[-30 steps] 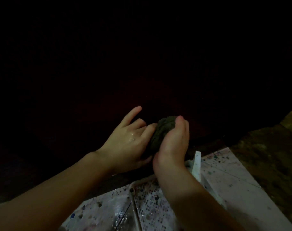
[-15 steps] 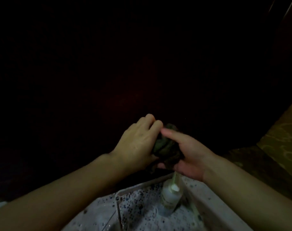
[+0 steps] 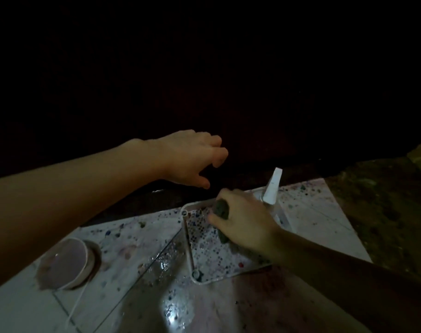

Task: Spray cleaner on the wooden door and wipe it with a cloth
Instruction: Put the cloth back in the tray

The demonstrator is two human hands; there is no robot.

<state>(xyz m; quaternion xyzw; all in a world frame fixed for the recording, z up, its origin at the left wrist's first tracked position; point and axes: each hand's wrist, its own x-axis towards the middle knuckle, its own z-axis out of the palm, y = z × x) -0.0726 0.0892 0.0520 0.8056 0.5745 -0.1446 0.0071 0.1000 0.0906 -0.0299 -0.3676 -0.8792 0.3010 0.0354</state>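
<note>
Separated since half a second ago: right hand [image 3: 243,222] now grips balled cloth [image 3: 221,208] over speckled tray [image 3: 195,272] at centre right, left hand [image 3: 190,157] empty with fingers loosely curled at centre, spray bottle [image 3: 273,187] beside tray, door [image 3: 204,68] too dark to judge, spraying or wiping seemingly unfinished.

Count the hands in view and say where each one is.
2. The left hand hovers empty before the dark door. The right hand grips the cloth over the tray.
</note>
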